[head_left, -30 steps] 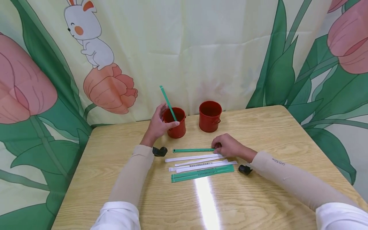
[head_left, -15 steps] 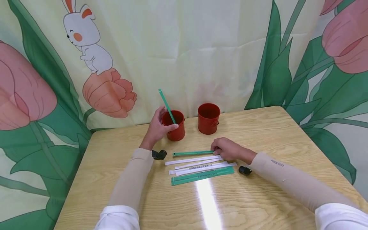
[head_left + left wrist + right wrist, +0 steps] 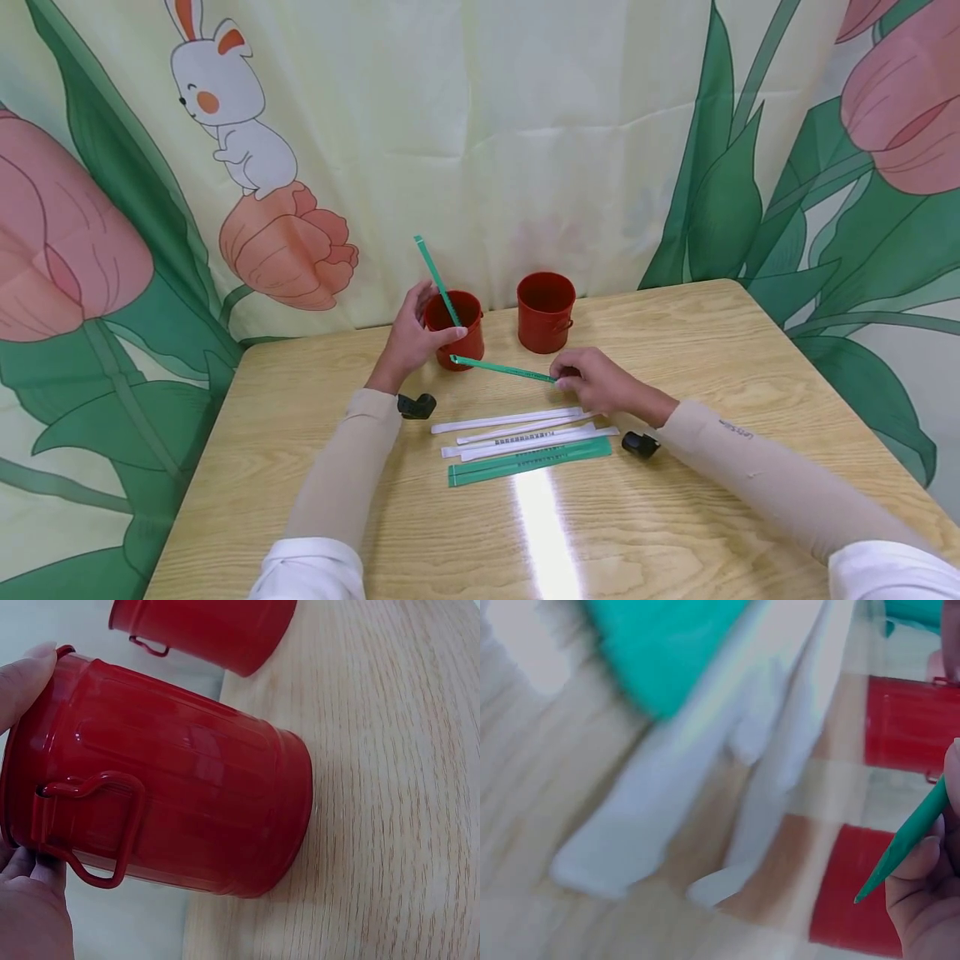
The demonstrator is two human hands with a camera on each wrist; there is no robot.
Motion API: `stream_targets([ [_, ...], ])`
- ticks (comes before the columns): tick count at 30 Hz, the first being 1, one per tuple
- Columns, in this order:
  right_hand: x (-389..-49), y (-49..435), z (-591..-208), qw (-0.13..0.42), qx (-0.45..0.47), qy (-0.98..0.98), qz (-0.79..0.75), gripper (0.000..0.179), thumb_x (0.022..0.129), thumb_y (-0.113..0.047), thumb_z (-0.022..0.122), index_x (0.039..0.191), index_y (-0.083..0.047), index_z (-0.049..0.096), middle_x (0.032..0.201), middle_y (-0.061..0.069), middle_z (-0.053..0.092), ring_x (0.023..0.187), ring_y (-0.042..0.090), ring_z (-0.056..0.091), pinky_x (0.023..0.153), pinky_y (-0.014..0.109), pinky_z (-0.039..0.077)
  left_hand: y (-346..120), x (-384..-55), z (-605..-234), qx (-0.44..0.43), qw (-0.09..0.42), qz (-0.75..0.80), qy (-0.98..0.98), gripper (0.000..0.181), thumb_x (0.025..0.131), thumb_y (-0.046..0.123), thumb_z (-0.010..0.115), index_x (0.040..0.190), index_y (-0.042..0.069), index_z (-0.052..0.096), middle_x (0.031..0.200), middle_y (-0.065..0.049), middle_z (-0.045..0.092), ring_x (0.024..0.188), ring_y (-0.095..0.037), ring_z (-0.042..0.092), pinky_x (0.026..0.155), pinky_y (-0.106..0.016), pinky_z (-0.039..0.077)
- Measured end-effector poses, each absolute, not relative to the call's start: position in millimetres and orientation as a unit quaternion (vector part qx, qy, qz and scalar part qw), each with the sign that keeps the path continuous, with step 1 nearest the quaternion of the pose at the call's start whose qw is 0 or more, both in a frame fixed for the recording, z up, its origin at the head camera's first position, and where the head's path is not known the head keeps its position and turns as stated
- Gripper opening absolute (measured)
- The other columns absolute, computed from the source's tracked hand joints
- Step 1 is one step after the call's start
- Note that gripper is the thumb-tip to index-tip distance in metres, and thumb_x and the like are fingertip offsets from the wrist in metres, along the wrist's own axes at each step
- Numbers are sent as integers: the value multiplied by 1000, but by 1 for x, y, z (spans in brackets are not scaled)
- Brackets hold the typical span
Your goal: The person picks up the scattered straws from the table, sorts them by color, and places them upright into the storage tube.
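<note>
My left hand (image 3: 411, 340) holds a small red bucket (image 3: 471, 343) by its rim, thumb in front and fingers round the far side. In the left wrist view this bucket (image 3: 187, 772) shows a wire handle and its base at the wood. A green wrapped straw (image 3: 435, 271) leans upright inside it, its lower end hidden. Between thumb and fingers, my right hand (image 3: 591, 382) pinches one end of another green wrapped straw (image 3: 504, 368). That straw's far end overlaps the front of the bucket. In the right wrist view the pinched straw's end (image 3: 900, 844) tapers to a point.
A second red bucket (image 3: 544, 329) stands to the right of the held one. Several white wrapped straws (image 3: 498, 422) lie in front, with green wrapped straws (image 3: 480, 476) nearest me. Behind the wooden table (image 3: 300, 392) hangs a printed curtain (image 3: 540, 125).
My right hand has raised the green wrapped straw from beside the white ones, its left end swinging up towards the left bucket. My left hand keeps its hold on that bucket.
</note>
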State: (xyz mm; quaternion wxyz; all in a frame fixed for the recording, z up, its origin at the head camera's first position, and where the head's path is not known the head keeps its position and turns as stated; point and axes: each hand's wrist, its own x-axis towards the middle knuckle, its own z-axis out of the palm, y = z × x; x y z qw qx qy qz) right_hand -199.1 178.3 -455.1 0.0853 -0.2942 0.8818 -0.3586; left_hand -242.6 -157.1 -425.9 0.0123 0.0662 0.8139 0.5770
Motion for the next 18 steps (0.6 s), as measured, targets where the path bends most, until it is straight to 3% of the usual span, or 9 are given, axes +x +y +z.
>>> stream_targets([
  [8, -198, 166, -443, 30, -307, 863, -400, 8, 93, 3, 72, 97, -3, 70, 86, 2, 62, 85, 17, 55, 75, 22, 49, -158, -244, -428, 80, 1, 580, 811, 98, 88, 18, 85, 164, 20, 23, 169, -4, 36, 157, -29, 33, 118, -55, 46],
  [18, -198, 151, -431, 19, -302, 842, -447, 4, 95, -2, 71, 97, 0, 68, 89, 6, 63, 88, 21, 55, 79, 24, 52, -156, -242, -426, 74, 6, 586, 807, 98, 87, 21, 85, 164, 20, 23, 168, -3, 37, 156, -29, 34, 116, -55, 48],
])
